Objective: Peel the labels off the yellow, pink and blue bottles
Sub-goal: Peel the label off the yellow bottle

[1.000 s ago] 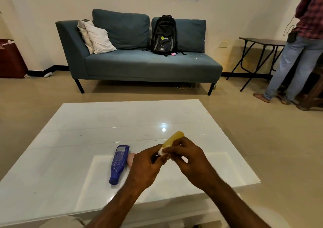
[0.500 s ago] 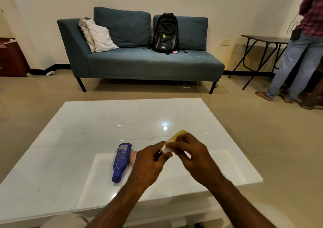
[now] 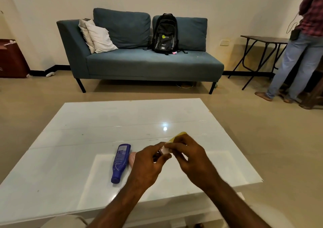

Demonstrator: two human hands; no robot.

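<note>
The left hand is gripping the yellow bottle by its near end above the table, long axis pointing away-right, the right hand is pinching its label, with the blue bottle and pink bottle lying just left.

I am looking down on a low white glossy table that is standing on a beige floor. A blue bottle is lying on its side on the near half of the top, with its cap pointing toward the near edge and its printed label facing up. A pink bottle is lying just beside it on the right. It is mostly hidden from me, so I cannot tell whether the two are touching. Farther back, a bright spot of light is reflecting off the tabletop.
</note>
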